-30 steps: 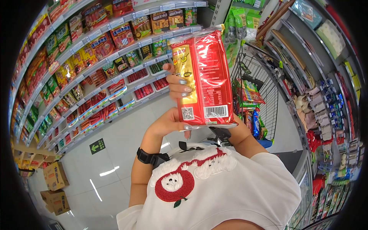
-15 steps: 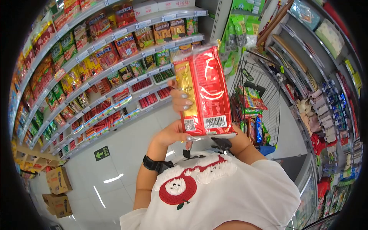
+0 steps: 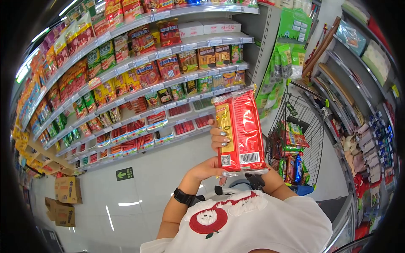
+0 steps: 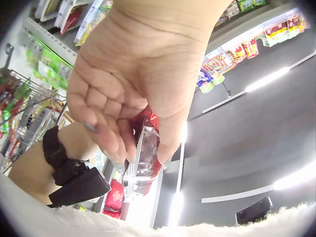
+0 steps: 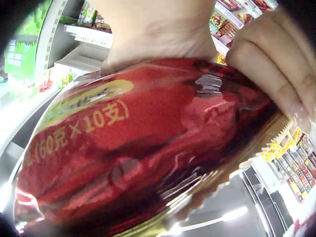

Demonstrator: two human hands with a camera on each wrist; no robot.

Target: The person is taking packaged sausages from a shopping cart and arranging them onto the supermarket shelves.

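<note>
holding the red and gold packet [image 3: 242,130] up in front of the white shirt [image 3: 261,219], i have both hands on it, barcode side toward the head camera. my left hand [image 3: 206,168] pinches the clear seam at its lower left corner between thumb and fingertips, the other fingers curled close together. my right hand [image 3: 219,137] lies mostly behind the packet, its fingers wrapped round the left edge, silver nails on the gold strip; i can't tell where its thumb sits. to the right stands a wire cart [image 3: 318,147] with bagged goods in it. snack shelves [image 3: 249,40] rise ahead and left, and cartons [image 3: 67,189] sit on the floor.
</note>
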